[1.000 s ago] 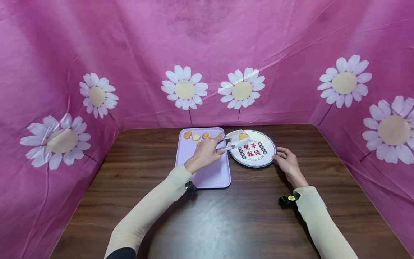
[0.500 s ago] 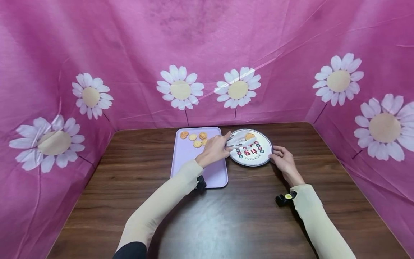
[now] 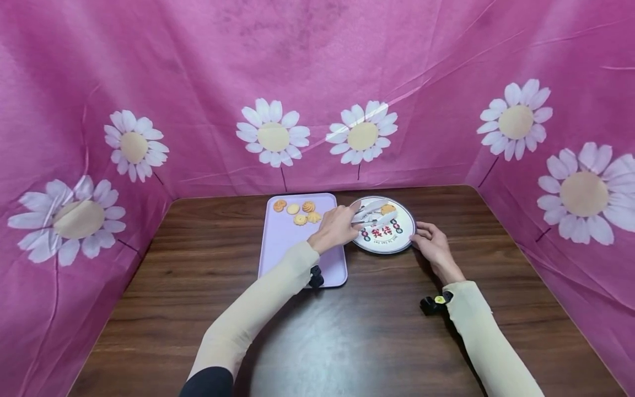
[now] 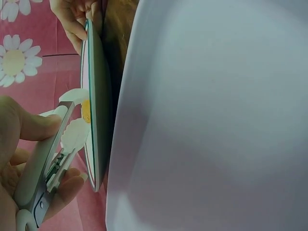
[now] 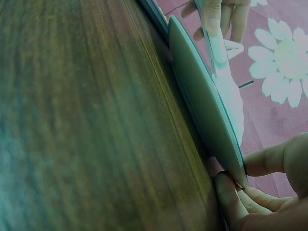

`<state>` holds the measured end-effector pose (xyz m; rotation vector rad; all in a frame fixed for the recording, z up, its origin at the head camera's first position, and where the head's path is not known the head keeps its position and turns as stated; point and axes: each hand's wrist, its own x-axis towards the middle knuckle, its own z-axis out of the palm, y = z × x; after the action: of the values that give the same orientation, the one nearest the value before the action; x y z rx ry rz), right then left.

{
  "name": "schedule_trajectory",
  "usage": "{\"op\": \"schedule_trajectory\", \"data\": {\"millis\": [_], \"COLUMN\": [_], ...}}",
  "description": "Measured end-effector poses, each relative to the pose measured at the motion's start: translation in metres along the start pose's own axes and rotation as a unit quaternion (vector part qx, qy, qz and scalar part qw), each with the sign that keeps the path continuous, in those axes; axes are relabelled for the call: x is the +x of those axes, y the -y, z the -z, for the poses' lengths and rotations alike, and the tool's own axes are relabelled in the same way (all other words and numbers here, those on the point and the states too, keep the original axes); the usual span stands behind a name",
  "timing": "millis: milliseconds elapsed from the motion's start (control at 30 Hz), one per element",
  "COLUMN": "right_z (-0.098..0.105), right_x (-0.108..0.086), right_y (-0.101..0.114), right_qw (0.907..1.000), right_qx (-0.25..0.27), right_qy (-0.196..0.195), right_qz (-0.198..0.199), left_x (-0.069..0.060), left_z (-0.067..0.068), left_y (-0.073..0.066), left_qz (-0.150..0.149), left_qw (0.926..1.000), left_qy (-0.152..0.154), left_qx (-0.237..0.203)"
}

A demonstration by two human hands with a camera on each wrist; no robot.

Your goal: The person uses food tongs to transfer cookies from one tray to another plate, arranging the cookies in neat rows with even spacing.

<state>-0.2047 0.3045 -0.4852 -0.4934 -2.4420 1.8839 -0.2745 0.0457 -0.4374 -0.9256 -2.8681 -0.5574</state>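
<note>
My left hand (image 3: 335, 227) holds a pair of tongs (image 3: 369, 222) with white tips over the round white plate (image 3: 389, 242). In the left wrist view the thumb lies along one arm of the tongs (image 4: 42, 161). A cookie (image 3: 388, 209) sits at the far part of the plate, between or beside the tong tips; whether they touch it I cannot tell. With thumb and fingers, my right hand (image 3: 435, 249) pinches the plate's right rim, as the right wrist view also shows at the plate (image 5: 204, 98). Several cookies (image 3: 300, 219) lie at the far end of the lilac tray (image 3: 278, 242).
The tray stands directly left of the plate on a brown wooden table (image 3: 387, 331). My left forearm (image 3: 258, 309) crosses the tray's near part. A pink cloth (image 3: 317, 66) with printed daisies hangs behind the table and along both sides.
My left hand has moved to the right with the tongs, and the cookie at their tips has shifted right over the plate. My right hand keeps its grip on the rim.
</note>
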Motion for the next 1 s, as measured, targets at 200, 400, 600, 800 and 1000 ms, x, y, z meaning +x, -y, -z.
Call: {"op": "schedule_trajectory", "data": {"millis": [200, 400, 600, 800, 1000], "right_z": [-0.0012, -0.0002, 0.0006, -0.0003, 0.0009], "right_x": [0.001, 0.0016, 0.0005, -0.0002, 0.0008], "right_y": [-0.001, 0.0, 0.0014, 0.0017, 0.0016], "right_qw": [0.9999, 0.9999, 0.9999, 0.9999, 0.9997], "right_qx": [-0.007, -0.005, 0.007, 0.0, -0.012], "right_qy": [-0.004, -0.004, -0.002, -0.002, 0.001], "right_qz": [-0.013, -0.013, -0.01, -0.012, -0.022], "left_x": [0.0015, 0.0032, 0.0043, 0.003, -0.0014], "left_z": [-0.0035, -0.0047, -0.0054, -0.0048, 0.0004], "left_y": [-0.002, -0.004, -0.0035, -0.0011, 0.0027], "left_qz": [0.004, 0.008, 0.012, 0.015, 0.017], "left_qw": [1.0, 0.9999, 0.9998, 0.9998, 0.9998], "left_qy": [0.001, 0.007, 0.011, 0.009, 0.003], "left_qx": [-0.001, 0.01, 0.008, 0.002, -0.008]}}
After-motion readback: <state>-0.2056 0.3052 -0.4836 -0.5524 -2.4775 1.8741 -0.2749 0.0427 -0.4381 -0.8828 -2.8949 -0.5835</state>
